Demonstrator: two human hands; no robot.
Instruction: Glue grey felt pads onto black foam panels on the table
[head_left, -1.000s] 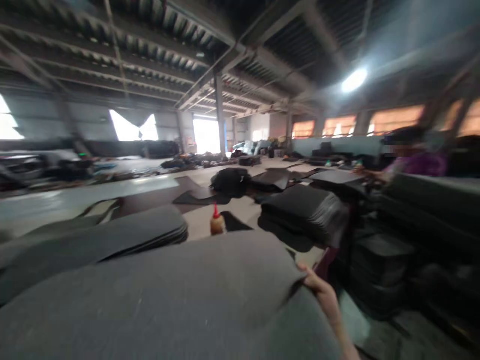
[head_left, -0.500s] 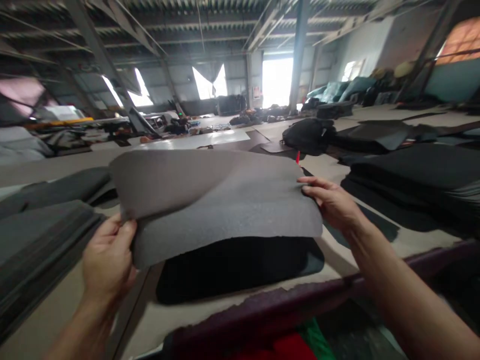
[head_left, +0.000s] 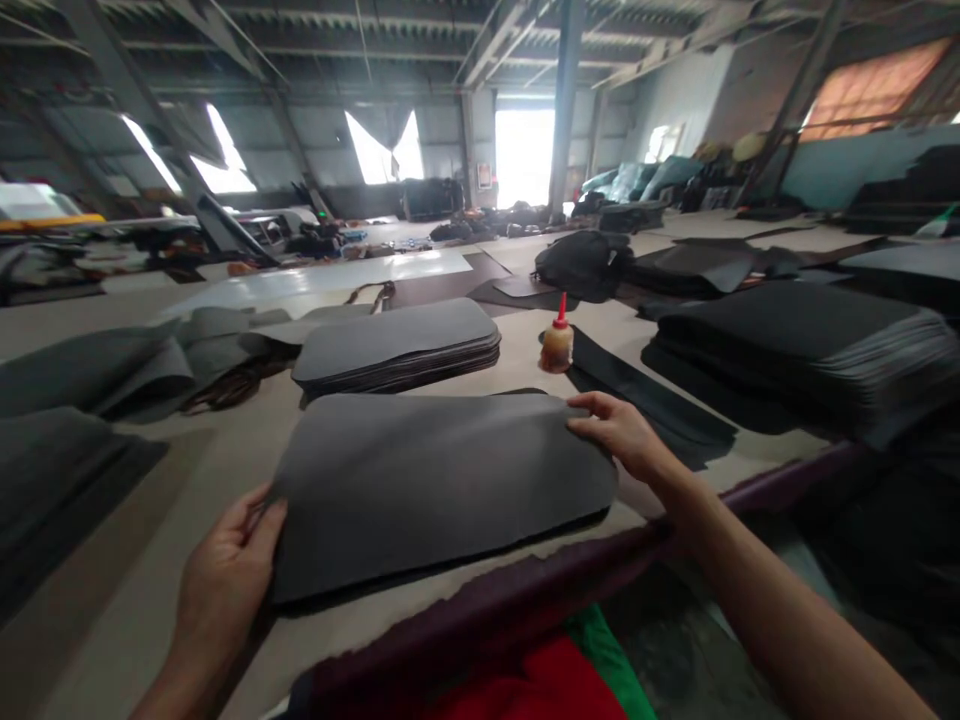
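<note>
A dark grey sheet with rounded corners [head_left: 442, 480], leather-like or felt-like, lies almost flat in front of me over a black piece whose edge peeks out beneath. My left hand [head_left: 229, 570] pinches its left edge between thumb and fingers. At the upper right corner, my right hand [head_left: 622, 435] grips the same sheet with thumb and fingertips. Just behind it stands a neat stack of similar grey sheets [head_left: 397, 340]. To the right of that stack, a glue bottle [head_left: 556, 345] with a red pointed nozzle stands upright, holding something amber.
A tall stack of dark sheets [head_left: 795, 350] sits at the right, beside a flat dark strip [head_left: 652, 400]. Loose grey pieces [head_left: 112, 365] and another dark stack [head_left: 67, 500] lie at the left. The table's front edge has a purple covering [head_left: 480, 620]. A black bag-like bundle [head_left: 581, 265] rests further back.
The grey sheet, held up and curled before, has come down flat over the black piece, both hands lowering with it. The stack and bottle behind are now uncovered. My view has turned slightly right.
</note>
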